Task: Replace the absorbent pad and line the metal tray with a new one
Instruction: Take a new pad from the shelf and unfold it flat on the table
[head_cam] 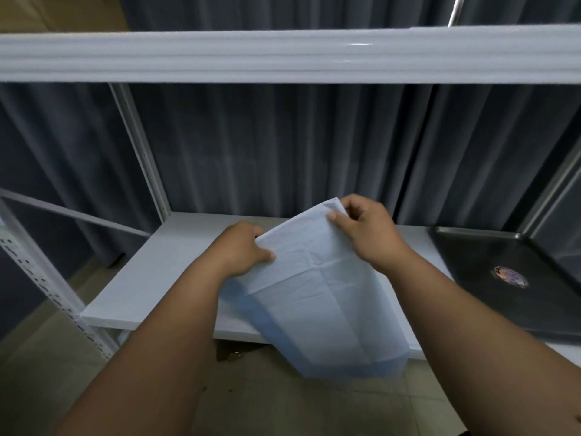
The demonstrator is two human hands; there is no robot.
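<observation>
Both hands (242,251) (367,228) pinching folded pad (314,287), fingertips hidden, tray (490,256) cut off

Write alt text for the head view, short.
Two bare hands hold a folded blue-and-white absorbent pad above a white shelf, the left hand gripping its left edge and the right hand pinching its top corner. A dark metal tray with no pad in it sits on the shelf to the right, grey curtains behind.

A white shelf (176,247) is sitting in a white metal rack (138,143), grey curtains (283,146) are hanging behind it, and a tiled floor (41,335) is showing below.
</observation>
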